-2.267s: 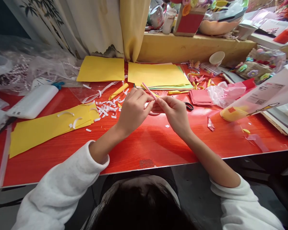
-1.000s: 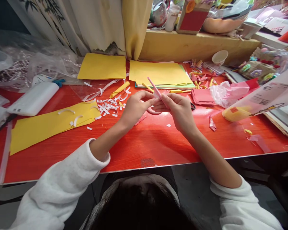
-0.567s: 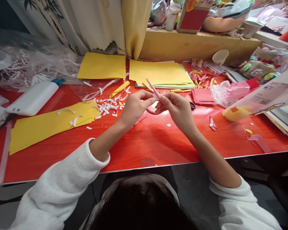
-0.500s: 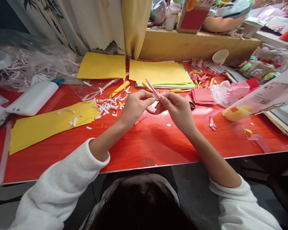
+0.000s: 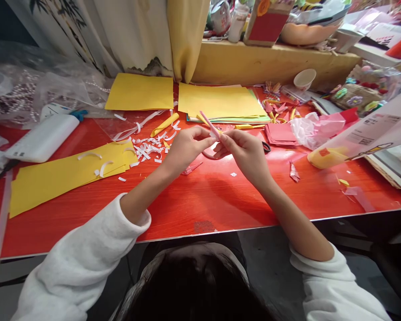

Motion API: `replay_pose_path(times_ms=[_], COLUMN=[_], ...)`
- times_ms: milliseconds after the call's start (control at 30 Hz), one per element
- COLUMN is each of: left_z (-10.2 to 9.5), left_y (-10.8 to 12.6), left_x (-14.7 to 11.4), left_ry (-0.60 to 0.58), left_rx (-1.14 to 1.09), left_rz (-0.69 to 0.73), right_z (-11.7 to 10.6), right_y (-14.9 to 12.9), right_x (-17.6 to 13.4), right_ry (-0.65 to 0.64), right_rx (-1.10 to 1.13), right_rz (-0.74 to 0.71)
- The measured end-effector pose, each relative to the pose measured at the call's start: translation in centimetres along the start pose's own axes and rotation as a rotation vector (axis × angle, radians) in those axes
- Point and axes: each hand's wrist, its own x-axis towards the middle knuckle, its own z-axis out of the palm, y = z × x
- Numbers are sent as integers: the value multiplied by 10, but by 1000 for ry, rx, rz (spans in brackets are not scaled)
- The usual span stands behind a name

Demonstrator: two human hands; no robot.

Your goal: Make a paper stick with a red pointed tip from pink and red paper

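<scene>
Between my two hands, above the red table (image 5: 227,200), is a narrow folded strip of pink and yellow paper (image 5: 208,124) that slants up to the left. My left hand (image 5: 191,145) is closed, thumb and forefinger pinching the strip's lower part. My right hand (image 5: 242,148) pinches the same lower end from the other side, its other fingers curled beneath. The exact fold at the fingertips is too small to make out. Behind the hands lies a stack of yellow paper sheets (image 5: 217,100), and a scissors handle (image 5: 266,147) shows beside my right hand.
Long yellow strips (image 5: 63,174) and white paper scraps (image 5: 149,149) lie to the left. Red paper squares (image 5: 280,134), crumpled pink tissue (image 5: 310,129) and a leaning clear plastic bag (image 5: 361,133) are on the right. A paper cup (image 5: 304,79) stands at the back.
Both hands stay nearly in place with the paper strip. More of its yellow side shows next to the pink at the top. The whole view has shifted slightly.
</scene>
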Motion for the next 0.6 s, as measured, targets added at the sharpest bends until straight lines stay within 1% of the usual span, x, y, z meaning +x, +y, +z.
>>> replay_pose_path(times_ms=[67, 100, 200, 233, 267, 333, 433, 600], left_z=[-4, -6, -11, -12, -13, -14, -14, -15], left_y=[0, 0, -2, -3, -4, -6, -10, -12], left_x=[2, 2, 3, 3, 2, 2, 1, 0], left_ry=[23, 66, 230, 253, 247, 205, 180, 180], left_rx=[136, 216, 488, 582, 673, 829, 969, 1029], left_rz=[76, 140, 427, 529, 617, 742, 832, 887], right_z=[0, 0, 0, 0, 0, 1, 1, 2], right_y=[0, 0, -2, -2, -3, -5, -7, -8], right_x=[1, 1, 2, 2, 1, 1, -1, -2], right_ry=[-13, -17, -19, -20, -24, -32, -34, -54], right_rx=[56, 86, 150, 162, 171, 191, 237, 306], right_rz=[22, 34, 75, 87, 99, 127, 177, 202])
